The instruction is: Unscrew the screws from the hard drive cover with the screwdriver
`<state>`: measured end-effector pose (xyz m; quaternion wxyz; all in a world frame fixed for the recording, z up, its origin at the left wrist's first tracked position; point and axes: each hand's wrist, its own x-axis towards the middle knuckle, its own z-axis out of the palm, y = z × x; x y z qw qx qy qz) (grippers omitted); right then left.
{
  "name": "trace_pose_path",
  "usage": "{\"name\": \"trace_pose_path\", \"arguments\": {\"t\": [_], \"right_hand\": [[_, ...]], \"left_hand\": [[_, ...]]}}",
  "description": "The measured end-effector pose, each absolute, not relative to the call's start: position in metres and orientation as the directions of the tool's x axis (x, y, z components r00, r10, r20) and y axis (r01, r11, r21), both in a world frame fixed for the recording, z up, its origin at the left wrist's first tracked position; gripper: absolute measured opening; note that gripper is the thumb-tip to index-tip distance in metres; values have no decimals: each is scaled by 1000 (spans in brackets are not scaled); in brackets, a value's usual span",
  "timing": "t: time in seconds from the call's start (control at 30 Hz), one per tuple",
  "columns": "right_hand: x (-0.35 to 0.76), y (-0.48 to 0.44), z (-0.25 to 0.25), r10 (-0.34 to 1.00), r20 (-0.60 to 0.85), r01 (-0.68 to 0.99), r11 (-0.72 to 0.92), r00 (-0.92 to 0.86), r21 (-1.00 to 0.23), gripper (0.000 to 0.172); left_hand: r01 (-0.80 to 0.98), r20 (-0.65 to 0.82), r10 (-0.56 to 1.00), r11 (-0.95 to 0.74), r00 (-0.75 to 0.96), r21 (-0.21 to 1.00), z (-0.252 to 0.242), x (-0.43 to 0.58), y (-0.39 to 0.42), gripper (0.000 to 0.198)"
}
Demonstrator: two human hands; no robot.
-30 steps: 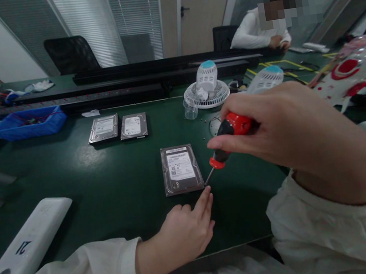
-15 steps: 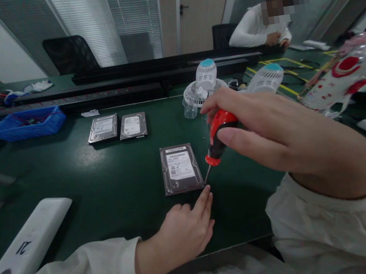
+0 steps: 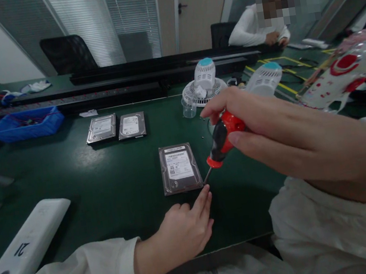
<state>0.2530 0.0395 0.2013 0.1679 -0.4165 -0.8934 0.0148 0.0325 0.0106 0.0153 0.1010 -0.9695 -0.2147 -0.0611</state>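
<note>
Head view: the right hand (image 3: 259, 121) pinches the screwdriver (image 3: 220, 140), slanted so its tip sits at the near right corner of the hard drive (image 3: 179, 168) on the tabletop (image 3: 107, 179). The left hand (image 3: 185, 227) apparently steadies that tip; whether its grip pinches is unclear.

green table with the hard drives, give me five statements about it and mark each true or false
1. The right hand holds a red-and-black screwdriver. True.
2. The left hand is far from every drive. False: the left hand's fingertips are at a corner of the nearest dark rectangular hard drive with a white label.
3. Two other rectangular metal drives lie side by side. True.
4. The blue plastic tray is at the table's right. False: the tray is at the left.
5. The screwdriver's tip is at the nearest drive's corner. True.
</note>
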Motion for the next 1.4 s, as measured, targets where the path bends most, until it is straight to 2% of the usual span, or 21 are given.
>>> {"name": "trace_pose_path", "arguments": {"t": [0.1, 0.2, 0.27, 0.37, 0.47, 0.53, 0.63, 0.7, 0.8, 0.87, 0.93, 1.0, 1.07, 1.23, 1.33, 1.4], "right_hand": [[254, 38, 202, 776, 302, 800, 596, -554, -64, 28], [254, 37, 201, 797, 340, 854, 519, -499, 37, 48], [254, 34, 203, 800, 305, 835, 549, -517, -26, 51], [253, 27, 209, 781, 270, 771, 614, -563, -168, 31], [252, 23, 212, 777, 248, 749, 627, -578, -216, 24], [253, 23, 211, 809, 232, 792, 582, -540, -187, 28], [254, 24, 209, 859, 231, 862, 491, -456, -126, 44], [254, 24, 210, 858, 222, 855, 499, -463, -142, 41], [254, 22, 212, 798, 248, 781, 596, -550, -186, 27], [254, 20, 213, 770, 279, 759, 628, -573, -175, 21], [255, 20, 212, 780, 291, 786, 606, -554, -125, 25], [256, 20, 210, 800, 292, 824, 563, -524, -64, 38], [258, 21, 208, 798, 296, 826, 561, -524, -51, 43], [257, 20, 210, 767, 298, 773, 622, -569, -126, 28], [258, 19, 209, 753, 326, 773, 627, -572, -92, 23], [260, 20, 207, 734, 366, 780, 625, -572, -34, 29]], "left_hand": [[432, 161, 407, -886, 899, -172, 15, 33, 11, 58], [431, 146, 409, -885, 901, -176, 15, 33, 11, 58], [429, 140, 409, -885, 902, -178, 15, 33, 11, 58], [429, 140, 408, -887, 902, -173, 14, 33, 11, 58], [429, 140, 410, -889, 901, -161, 14, 33, 12, 59], [428, 144, 408, -890, 902, -160, 14, 33, 12, 59], [422, 142, 402, -891, 905, -166, 14, 33, 12, 59], [417, 141, 397, -893, 907, -171, 14, 33, 12, 60], [417, 139, 397, -892, 907, -173, 15, 33, 12, 59], [419, 136, 400, -892, 907, -169, 16, 33, 12, 59], [417, 130, 399, -895, 907, -161, 17, 33, 12, 58], [413, 118, 398, -898, 910, -151, 18, 33, 12, 58], [411, 102, 400, -900, 911, -146, 19, 33, 12, 58], [410, 78, 403, -901, 912, -140, 18, 33, 12, 59], [413, 83, 405, -900, 911, -137, 16, 33, 12, 60], [416, 88, 408, -899, 909, -139, 15, 32, 11, 60]]}}
